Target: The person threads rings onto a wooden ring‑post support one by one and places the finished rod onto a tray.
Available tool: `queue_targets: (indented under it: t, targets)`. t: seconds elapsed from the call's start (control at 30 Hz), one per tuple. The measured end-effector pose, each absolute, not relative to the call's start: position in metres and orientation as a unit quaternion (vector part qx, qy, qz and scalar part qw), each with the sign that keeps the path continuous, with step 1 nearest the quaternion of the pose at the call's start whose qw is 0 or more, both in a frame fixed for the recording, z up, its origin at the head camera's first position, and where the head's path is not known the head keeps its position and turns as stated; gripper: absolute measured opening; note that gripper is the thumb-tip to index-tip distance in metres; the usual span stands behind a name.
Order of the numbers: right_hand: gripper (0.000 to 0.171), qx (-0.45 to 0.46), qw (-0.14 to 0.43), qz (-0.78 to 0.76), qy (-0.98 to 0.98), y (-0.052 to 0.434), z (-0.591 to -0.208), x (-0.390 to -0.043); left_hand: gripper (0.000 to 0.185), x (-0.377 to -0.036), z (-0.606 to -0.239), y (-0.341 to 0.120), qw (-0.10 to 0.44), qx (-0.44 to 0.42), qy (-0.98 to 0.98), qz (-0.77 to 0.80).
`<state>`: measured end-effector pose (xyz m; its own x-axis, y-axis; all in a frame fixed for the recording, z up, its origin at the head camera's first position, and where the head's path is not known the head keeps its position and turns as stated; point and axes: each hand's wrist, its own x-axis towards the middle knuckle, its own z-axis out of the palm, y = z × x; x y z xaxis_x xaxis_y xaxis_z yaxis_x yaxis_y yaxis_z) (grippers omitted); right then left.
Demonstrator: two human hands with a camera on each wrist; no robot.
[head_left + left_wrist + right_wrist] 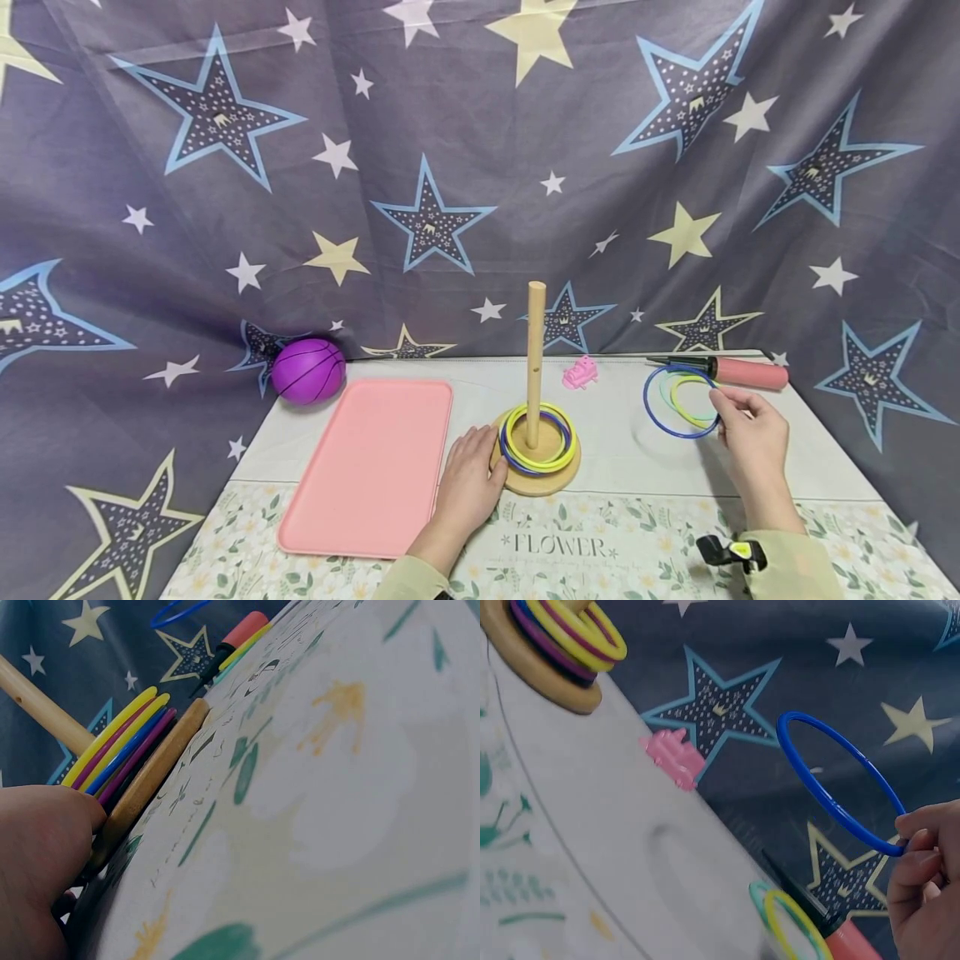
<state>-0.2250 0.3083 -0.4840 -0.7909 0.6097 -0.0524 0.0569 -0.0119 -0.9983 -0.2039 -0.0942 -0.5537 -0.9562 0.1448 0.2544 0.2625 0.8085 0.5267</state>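
Note:
My right hand [752, 433] pinches a blue ring [825, 791] by its edge and holds it up over the table, its shadow on the cloth below. Beneath it, a yellow ring [795, 928] and a mint green ring [758, 898] lie at the right back. My left hand [472, 479] rests against the left edge of a round wooden base [545, 483]. From this base rises a wooden post [535, 358]. Several stacked rings [120, 742], yellow, blue and purple among them, lie around the post's foot.
A pink tray [371, 467] lies left of the base, with a purple ball [308, 372] behind it. A small pink toy [580, 372] sits behind the post. A red and black hand pump [742, 372] lies at the back right, before a star-patterned curtain [465, 108].

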Motion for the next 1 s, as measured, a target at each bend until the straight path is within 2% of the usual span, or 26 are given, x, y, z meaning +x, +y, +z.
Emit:
queue_targets:
  t: [0.5, 1.0]
  targets:
    - [0.006, -0.174, 0.218, 0.711, -0.646, 0.28, -0.441, -0.221, 0.057, -0.203, -0.552, -0.094, 0.102, -0.109, -0.944, -0.293]
    - [0.013, -0.054, 0.233, 0.755, -0.611, 0.241, -0.392, -0.211, 0.057, -0.203, -0.551, -0.095, 0.098, -0.106, -0.945, -0.293]
